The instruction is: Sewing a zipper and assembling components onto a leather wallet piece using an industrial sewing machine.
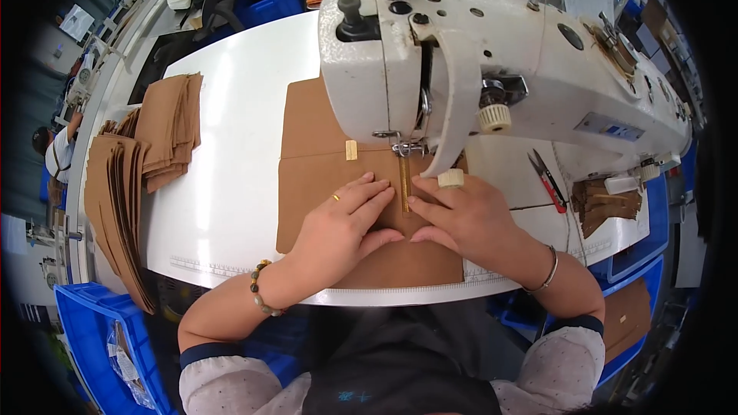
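Across a white table, showing stacked brown pieces at left, red-handled snips at right and a blue bin at near left. Resting the left hand and right hand palm-down, on either side of a narrow yellow strip on a brown panel, under a white sewing machine. Extending fingers loosely toward the strip; spreading thumbs inward, tips near but apart.
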Demonstrator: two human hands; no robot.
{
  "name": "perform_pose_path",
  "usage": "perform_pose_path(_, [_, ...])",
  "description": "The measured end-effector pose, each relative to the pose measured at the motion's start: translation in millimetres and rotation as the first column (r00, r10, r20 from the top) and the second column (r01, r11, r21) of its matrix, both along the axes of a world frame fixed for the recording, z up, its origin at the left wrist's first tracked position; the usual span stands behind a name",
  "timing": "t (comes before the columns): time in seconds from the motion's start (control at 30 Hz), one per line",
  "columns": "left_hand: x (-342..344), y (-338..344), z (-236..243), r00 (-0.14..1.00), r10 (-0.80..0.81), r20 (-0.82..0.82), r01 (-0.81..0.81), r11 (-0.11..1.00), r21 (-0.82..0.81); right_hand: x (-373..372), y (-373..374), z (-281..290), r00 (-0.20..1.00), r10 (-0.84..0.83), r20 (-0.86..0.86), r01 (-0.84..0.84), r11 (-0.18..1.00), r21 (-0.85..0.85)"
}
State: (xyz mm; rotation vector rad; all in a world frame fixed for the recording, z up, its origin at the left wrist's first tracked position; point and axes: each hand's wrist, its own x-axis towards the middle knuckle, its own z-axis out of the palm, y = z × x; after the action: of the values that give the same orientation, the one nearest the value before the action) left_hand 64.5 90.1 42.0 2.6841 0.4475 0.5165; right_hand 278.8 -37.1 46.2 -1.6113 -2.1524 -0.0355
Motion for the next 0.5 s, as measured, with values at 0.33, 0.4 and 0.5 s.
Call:
perform_pose_path(0.33, [1.7,-7.2,0.5,0.998,-0.056,-0.027,0.058,0.995,0.082,-0.6,-0.7,0.9,0.998,0.010,0.064,-0.009,1.000,-0.005])
perform_pose_path(0.4, [2.2,-6.4,2.5,0.995,-0.075,-0.059,0.080,0.993,0.089,-1.2,-0.5,1.8,0.998,0.007,0.063,-0.007,1.000,-0.008])
perform_pose_path(0.5, [2.3,-3.6,5.9,0.993,-0.098,-0.061,0.104,0.990,0.099,-2.4,-0.3,3.2,0.998,0.018,0.066,-0.016,0.999,-0.031])
